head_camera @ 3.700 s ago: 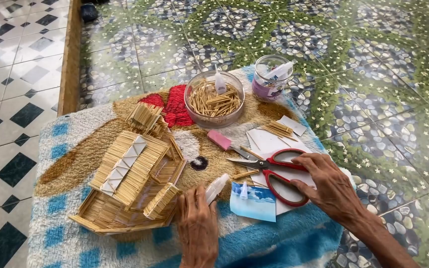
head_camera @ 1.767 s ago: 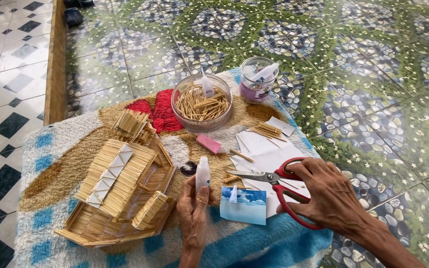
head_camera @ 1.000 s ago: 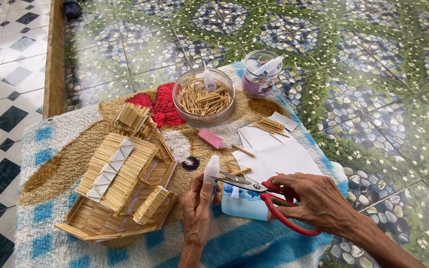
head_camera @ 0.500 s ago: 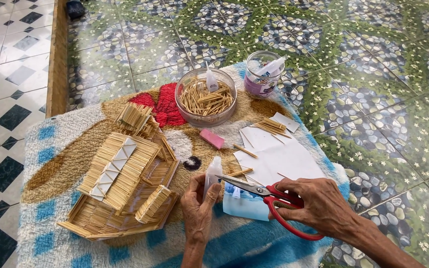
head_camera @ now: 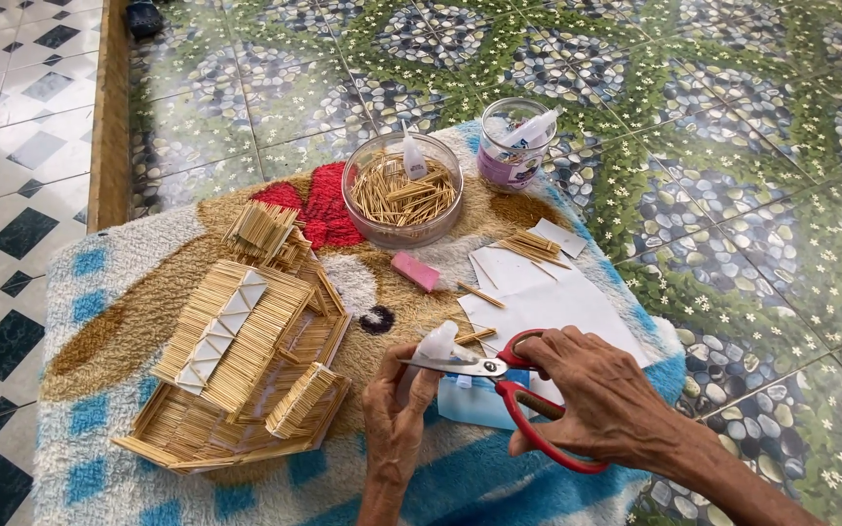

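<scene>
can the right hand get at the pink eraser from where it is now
Probably yes, though not at once. The pink eraser lies in the open on the mat with nothing over it, just beyond the right hand. But that hand is threaded through the red scissors, so its fingers are busy.

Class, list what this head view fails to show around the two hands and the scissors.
- Glue bottle: its lower body is hidden inside the left hand.
- Red-handled scissors: one handle loop is covered by the right hand.
- Blue packet: mostly hidden under both hands.
- Jar: contents too small to identify.
</scene>
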